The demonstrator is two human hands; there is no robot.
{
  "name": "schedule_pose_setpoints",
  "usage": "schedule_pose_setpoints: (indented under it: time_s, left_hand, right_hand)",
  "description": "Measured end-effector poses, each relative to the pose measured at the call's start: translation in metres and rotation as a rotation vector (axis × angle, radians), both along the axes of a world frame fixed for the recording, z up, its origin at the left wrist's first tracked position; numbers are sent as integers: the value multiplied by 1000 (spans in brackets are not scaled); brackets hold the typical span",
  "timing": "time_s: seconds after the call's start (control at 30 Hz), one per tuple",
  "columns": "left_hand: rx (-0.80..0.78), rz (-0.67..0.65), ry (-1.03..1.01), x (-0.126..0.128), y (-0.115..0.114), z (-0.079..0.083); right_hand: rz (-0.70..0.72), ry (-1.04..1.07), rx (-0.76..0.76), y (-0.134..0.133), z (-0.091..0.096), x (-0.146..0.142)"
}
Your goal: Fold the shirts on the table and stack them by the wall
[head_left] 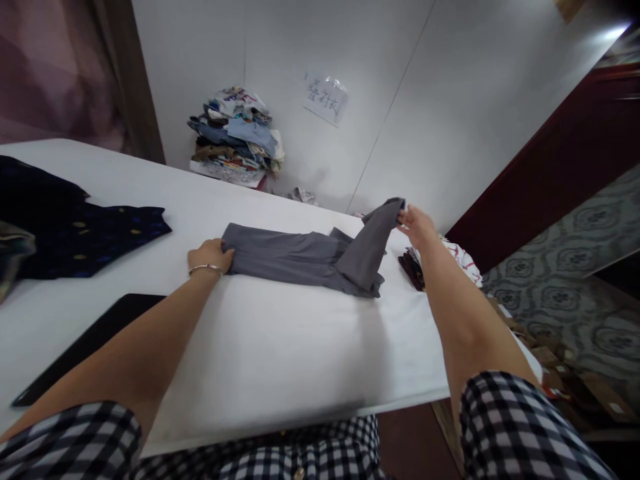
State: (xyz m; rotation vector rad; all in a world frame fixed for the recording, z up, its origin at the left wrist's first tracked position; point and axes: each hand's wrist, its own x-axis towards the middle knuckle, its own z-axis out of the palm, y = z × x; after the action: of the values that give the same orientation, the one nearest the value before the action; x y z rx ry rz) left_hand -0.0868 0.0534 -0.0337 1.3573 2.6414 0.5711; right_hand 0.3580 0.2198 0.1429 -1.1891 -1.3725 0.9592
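A grey garment [290,257], folded into a long narrow strip, lies across the white table. At its left end my left hand [210,257], with a bracelet at the wrist, pinches the edge near the tabletop. My right hand [416,227] grips the other end's hem and holds it up off the table, so that end slants upward and folds over toward the middle. The garment's exact kind cannot be made out while folded; its underside is hidden.
Dark patterned clothing [100,240] lies at the left, with a flat black board [95,343] nearer me. A pile of clothes [237,137] stands by the wall under a paper sign [325,100]. Folded garments [413,267] sit beyond my right forearm. The white table [300,360] ends close to my body.
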Motion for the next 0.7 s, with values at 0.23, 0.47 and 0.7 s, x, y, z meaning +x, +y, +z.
schedule_pose_setpoints:
  time_s: [0.23,0.47,0.7]
  left_hand:
    - [15,-40,-18,-2,0,-2]
    - [48,-3,-63,1,-1,1]
    - [49,32,-36,-3,3,-4]
  right_hand:
    - [12,-539,-168,-57,-125,10]
    - [17,-847,30,-75,-194,21]
    - [35,-843,-10,-61,-193,38]
